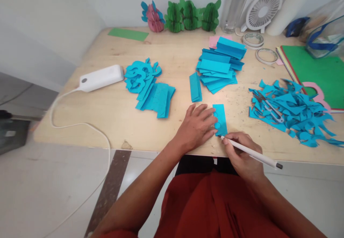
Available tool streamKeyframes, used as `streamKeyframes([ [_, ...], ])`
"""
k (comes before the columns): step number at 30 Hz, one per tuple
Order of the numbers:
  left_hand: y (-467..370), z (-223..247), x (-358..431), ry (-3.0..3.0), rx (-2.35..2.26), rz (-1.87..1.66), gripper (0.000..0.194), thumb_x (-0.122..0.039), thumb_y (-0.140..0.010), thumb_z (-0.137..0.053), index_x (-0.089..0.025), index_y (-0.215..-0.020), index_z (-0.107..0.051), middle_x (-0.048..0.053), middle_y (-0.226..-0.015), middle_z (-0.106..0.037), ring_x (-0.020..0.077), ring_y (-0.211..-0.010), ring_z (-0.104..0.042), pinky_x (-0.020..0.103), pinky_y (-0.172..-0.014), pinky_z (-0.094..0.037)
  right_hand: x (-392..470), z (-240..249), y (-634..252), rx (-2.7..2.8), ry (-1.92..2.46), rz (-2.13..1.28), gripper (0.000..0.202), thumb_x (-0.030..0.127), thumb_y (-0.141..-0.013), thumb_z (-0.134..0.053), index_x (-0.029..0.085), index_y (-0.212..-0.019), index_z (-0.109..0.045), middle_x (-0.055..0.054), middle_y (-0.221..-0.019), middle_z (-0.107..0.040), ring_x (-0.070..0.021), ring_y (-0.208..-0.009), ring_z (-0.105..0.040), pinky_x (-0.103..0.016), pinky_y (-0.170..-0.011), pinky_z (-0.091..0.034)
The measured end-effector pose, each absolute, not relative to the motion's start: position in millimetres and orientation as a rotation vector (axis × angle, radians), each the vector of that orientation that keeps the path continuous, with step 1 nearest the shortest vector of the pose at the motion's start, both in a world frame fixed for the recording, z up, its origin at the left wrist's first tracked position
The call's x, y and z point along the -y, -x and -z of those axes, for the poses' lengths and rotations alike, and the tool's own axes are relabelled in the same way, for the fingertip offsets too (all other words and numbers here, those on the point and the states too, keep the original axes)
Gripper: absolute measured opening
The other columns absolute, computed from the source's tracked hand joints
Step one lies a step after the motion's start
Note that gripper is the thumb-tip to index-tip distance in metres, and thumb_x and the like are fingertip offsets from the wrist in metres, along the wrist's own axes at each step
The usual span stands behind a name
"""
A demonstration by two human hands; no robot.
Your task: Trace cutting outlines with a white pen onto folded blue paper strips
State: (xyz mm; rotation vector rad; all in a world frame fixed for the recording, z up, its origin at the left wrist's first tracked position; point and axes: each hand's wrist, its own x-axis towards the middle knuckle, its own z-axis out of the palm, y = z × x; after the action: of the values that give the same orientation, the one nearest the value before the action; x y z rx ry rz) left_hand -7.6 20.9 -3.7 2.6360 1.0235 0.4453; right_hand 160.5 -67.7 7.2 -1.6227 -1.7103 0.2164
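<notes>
A small blue paper piece (221, 116) lies near the table's front edge, with curved drawn outlines along its left side. My left hand (195, 126) rests flat with fingers spread, its fingertips on the paper's left edge. Between the fingers of my right hand (243, 155) is a white pen (252, 153), its tip at the paper's lower edge. Just beyond, a folded blue paper (195, 87) lies beside a pile of folded blue papers (217, 64). Left of my hands are blue papers with drawn outlines (158, 97) and cut-out blue shapes (141, 75).
Blue paper scraps (298, 109) cover the right side, with small scissors (271, 111) among them and pink-handled scissors (318, 95) beside. Tape rolls (266, 56), a white fan (263, 11) and green paper figures (189, 15) stand behind. A white corded power strip (100, 78) lies left.
</notes>
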Motion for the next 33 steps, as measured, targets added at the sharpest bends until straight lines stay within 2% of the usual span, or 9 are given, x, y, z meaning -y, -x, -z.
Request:
streamKeyframes([
  [22,7.4,3.6,-20.4,-2.631,-1.029,-0.445,0.023,-0.037,-0.094,-0.052,-0.022,-0.108,-0.063,0.005,-0.140,-0.054,0.0298,-0.134,-0.038,0.053,-0.114,-0.023,64.7,-4.2,-159.9,1.822,1.487,-0.167,0.007,0.020,-0.086,-0.058,0.021,-0.080,-0.061,0.001,-0.070,-0.070,-0.0148,-0.062,-0.064,-0.031,-0.067,-0.047],
  [30,7.6,4.4,-21.0,-2.642,-1.025,-0.442,0.024,-0.038,-0.094,-0.051,-0.023,-0.108,-0.063,0.006,-0.139,-0.054,0.0295,-0.134,-0.038,0.053,-0.113,-0.024,69.8,-9.8,-164.1,1.624,1.676,-0.431,0.009,0.029,-0.086,-0.058,0.024,-0.081,-0.064,-0.001,-0.074,-0.072,-0.0179,-0.069,-0.067,-0.030,-0.063,-0.050],
  [33,7.6,3.8,-20.9,-2.641,-1.025,-0.440,0.024,-0.038,-0.094,-0.051,-0.023,-0.108,-0.063,0.006,-0.139,-0.055,0.0293,-0.134,-0.038,0.052,-0.113,-0.024,70.5,-10.1,-164.2,1.589,1.714,-0.427,0.010,0.030,-0.085,-0.058,0.024,-0.080,-0.063,-0.001,-0.074,-0.071,-0.0182,-0.069,-0.066,-0.031,-0.062,-0.050],
])
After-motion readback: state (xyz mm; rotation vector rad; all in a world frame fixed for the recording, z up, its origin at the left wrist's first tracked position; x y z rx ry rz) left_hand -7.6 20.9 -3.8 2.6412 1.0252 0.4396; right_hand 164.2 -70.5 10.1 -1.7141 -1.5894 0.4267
